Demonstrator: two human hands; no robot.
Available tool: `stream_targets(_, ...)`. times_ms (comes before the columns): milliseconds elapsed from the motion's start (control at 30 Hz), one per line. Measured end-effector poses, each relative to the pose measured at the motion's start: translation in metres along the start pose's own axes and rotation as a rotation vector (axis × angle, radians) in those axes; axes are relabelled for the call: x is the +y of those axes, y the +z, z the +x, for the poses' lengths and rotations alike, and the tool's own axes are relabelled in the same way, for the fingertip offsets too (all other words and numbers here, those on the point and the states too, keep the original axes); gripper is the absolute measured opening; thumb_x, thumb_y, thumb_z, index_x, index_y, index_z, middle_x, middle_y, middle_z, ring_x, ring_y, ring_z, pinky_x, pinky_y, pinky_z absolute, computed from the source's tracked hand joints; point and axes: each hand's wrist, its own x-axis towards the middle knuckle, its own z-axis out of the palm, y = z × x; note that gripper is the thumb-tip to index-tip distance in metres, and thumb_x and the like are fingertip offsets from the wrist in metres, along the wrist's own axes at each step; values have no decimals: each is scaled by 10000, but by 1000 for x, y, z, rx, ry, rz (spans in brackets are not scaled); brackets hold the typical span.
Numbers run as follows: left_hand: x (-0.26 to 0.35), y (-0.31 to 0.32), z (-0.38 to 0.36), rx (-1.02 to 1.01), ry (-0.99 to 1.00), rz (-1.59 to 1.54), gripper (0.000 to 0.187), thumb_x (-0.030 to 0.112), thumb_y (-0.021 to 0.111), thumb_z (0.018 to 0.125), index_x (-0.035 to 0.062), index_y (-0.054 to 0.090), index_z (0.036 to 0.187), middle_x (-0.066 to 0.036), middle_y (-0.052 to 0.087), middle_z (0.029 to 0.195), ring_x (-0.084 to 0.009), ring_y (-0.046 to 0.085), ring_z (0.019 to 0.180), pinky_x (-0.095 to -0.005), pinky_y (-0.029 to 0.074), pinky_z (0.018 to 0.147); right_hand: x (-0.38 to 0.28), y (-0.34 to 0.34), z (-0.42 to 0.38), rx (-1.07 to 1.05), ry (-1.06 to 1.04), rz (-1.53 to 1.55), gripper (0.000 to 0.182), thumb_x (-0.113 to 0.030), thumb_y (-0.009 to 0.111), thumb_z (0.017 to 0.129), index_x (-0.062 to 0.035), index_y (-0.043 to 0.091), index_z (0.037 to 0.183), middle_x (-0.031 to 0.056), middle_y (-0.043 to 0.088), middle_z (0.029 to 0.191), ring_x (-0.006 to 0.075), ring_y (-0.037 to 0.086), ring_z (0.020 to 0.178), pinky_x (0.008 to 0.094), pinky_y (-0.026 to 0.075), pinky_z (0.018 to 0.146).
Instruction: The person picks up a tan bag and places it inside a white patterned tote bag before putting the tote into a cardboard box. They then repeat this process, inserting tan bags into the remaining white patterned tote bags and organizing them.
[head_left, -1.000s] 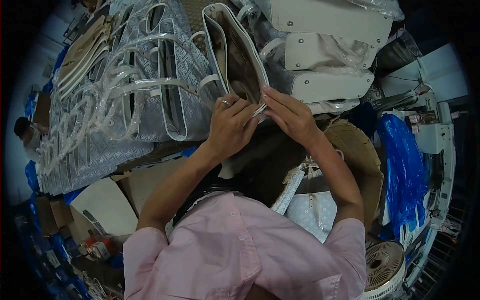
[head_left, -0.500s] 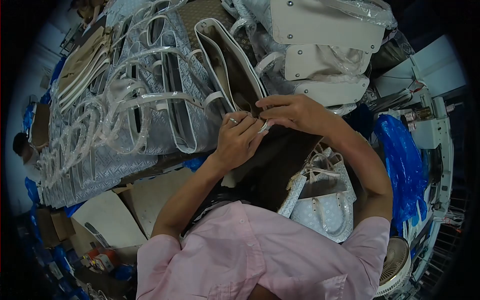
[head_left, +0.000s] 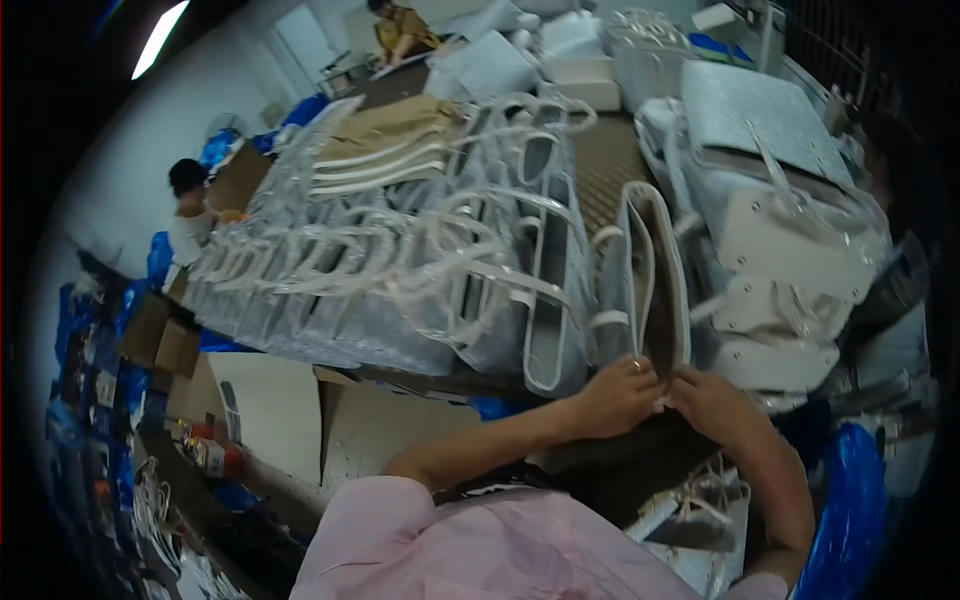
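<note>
A tote bag (head_left: 682,285) with a tan lining and pale trim stands with its mouth open, its near end toward me. My left hand (head_left: 622,396) is closed at the left side of that near end, a ring on one finger. My right hand (head_left: 712,404) is closed against the right side of the same end, fingertips pinched close to the left ones. A small pale bit shows between the fingertips; I cannot make out what it is. The view is slightly blurred.
Patterned bags in clear plastic (head_left: 400,330) stand in a long row on the left. Tan folded pieces (head_left: 390,135) lie on them. Pale bags with studded bases (head_left: 790,245) are stacked at right. A blue plastic bag (head_left: 850,500) hangs at lower right. Two people are farther back.
The view has swung up and left, so the hands and bag appear lower and farther right. The right fingers, spread before, are now drawn in at the bag's end.
</note>
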Motion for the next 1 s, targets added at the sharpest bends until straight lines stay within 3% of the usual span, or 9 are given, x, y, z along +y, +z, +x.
stream_targets(200, -12, -31, -1, -50, -43, -25, 518, 254, 726, 686, -13, 538, 1088, -138, 529, 1085, -324, 476, 1103, -407, 371, 964, -7, -1, 6, -113, 23, 18, 223, -190, 606, 827, -28, 567, 976, 158, 588, 907, 363, 594, 817, 433, 478, 693)
stream_targets(267, -15, -38, -6, -50, -51, 12, 593, 255, 729, 692, -29, 500, 1159, -186, 486, 1196, -354, 446, 1176, -407, 373, 994, 6, 17, 8, 20, -63, 39, 262, -204, 618, 822, -41, 565, 1019, 169, 599, 879, 363, 597, 802, 443, 480, 682)
stream_targets(333, -14, -41, -8, -95, -141, -60, 621, 260, 727, 706, -47, 481, 1187, -237, 431, 1275, -381, 440, 1187, -401, 408, 960, -8, 22, 6, 45, 67, -6, 232, -220, 602, 833, -45, 587, 985, 168, 605, 877, 362, 600, 761, 443, 479, 660)
stream_targets(367, -9, -45, -6, -80, -196, -53, 616, 267, 724, 718, -45, 481, 1189, -230, 436, 1271, -385, 473, 1146, -403, 425, 936, -13, 23, 7, 28, 129, -51, 220, -234, 591, 840, -47, 598, 957, 166, 607, 874, 362, 601, 737, 441, 478, 644)
stream_targets(433, -9, -44, -8, -69, -251, -91, 603, 275, 736, 712, -8, 491, 1185, -195, 465, 1242, -370, 561, 1020, -380, 484, 835, 10, 44, 5, 145, -119, -81, 185, -237, 584, 852, -75, 594, 940, 139, 605, 791, 335, 600, 703, 427, 469, 598)
stream_targets(633, -25, -52, 2, -182, -143, 115, 437, 276, 754, 702, 51, 534, 1006, -88, 553, 1118, -288, 582, 977, -368, 484, 814, -10, 57, 0, 373, 8, -116, 236, -245, 664, 782, -48, 635, 909, 106, 624, 813, 272, 593, 794, 367, 443, 713)
stream_targets(733, -32, -56, 13, -319, -136, 166, 436, 299, 756, 697, 61, 534, 986, -88, 548, 1121, -284, 583, 954, -366, 475, 808, -16, 50, -1, 316, 78, -379, 274, -279, 663, 786, -47, 640, 929, 82, 640, 826, 242, 583, 935, 382, 418, 811)
stream_targets(800, -35, -54, 17, -232, 2, 214, 438, 312, 762, 689, 64, 536, 971, -89, 555, 1072, -287, 581, 911, -368, 466, 798, -13, 48, -1, 453, -83, -509, 258, -280, 648, 812, -54, 638, 937, 63, 644, 837, 241, 530, 1078, 441, 376, 919)
stream_targets(1000, -43, -57, 17, -260, 5, 121, 406, 308, 746, 713, 49, 538, 946, -90, 560, 984, -287, 577, 852, -367, 473, 742, -13, 75, 4, 589, -6, -187, 184, -208, 631, 839, -27, 645, 870, 74, 642, 830, 275, 477, 1178, 519, 302, 1013)
